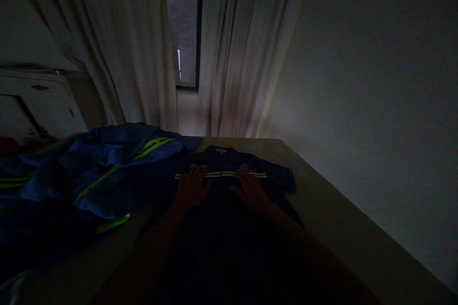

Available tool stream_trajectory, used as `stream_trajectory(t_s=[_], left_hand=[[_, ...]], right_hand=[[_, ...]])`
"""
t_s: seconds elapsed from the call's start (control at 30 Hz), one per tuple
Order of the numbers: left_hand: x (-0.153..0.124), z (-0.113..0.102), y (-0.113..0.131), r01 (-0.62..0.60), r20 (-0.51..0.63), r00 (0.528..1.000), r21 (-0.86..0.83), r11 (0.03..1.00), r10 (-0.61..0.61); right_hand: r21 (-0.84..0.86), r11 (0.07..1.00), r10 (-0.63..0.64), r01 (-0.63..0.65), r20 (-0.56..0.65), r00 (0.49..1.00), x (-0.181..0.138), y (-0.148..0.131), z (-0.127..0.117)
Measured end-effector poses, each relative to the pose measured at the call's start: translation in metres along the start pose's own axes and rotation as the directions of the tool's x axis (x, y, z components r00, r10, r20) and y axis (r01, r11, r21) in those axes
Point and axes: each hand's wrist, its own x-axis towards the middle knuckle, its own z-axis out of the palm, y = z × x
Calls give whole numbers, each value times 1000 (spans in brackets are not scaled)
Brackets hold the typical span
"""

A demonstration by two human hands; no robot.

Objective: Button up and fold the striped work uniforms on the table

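A dark navy work shirt [275, 176] with a yellow-green reflective chest stripe lies spread flat, collar away from me, on a beige table [332, 219]. My left hand [191, 188] rests flat on the shirt's left chest, fingers stretched out over the stripe. My right hand [250, 191] lies flat on the right chest, fingers spread too. Neither hand holds anything. The room is very dim.
A heap of blue work clothes [89, 171] with reflective stripes lies on the table's left side. Pale curtains [236, 57] and a dark window stand behind the table. A white cabinet [39, 105] is at the far left, a plain wall on the right.
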Motion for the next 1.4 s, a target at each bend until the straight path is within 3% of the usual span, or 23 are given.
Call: stream_trajectory(t_s=[0.07,0.17,0.3,0.43,0.57,0.67,0.8,1.0,1.17,1.3,1.4], left_hand=[[4,2,-1,0,15,1000,7,1000,0],[7,4,-3,-1,50,999,16,1000,0],[5,-4,0,7,64,998,13,1000,-7],[-5,-21,10,41,-74,996,30,999,-38],[-26,-33,15,-33,-76,996,31,999,35],[-50,-31,3,-103,-67,992,48,993,106],[-79,-23,-22,-131,49,990,44,990,129],[-83,-23,-26,-113,92,990,41,993,109],[-83,-19,-27,-149,74,986,32,988,147],[-83,-15,-27,-112,44,993,30,993,111],[-80,-23,-20,-80,56,995,41,996,77]], right_hand=[[53,996,-70,66,63,996,-19,-24,3],[99,993,-75,62,129,989,-34,-41,0],[111,993,-50,33,159,986,-31,-43,-7],[102,995,-33,16,163,986,-29,-43,-9],[103,995,-25,10,147,989,-31,-45,-8],[114,993,-29,12,146,989,-31,-46,-8],[109,994,-32,17,134,990,-32,-46,-9],[108,994,-41,32,83,996,-31,-47,-15],[87,995,60,-51,-97,993,-41,-73,-21],[38,986,163,-160,-105,981,-51,-97,-14],[111,968,233,-223,-90,968,-50,-94,-11]])
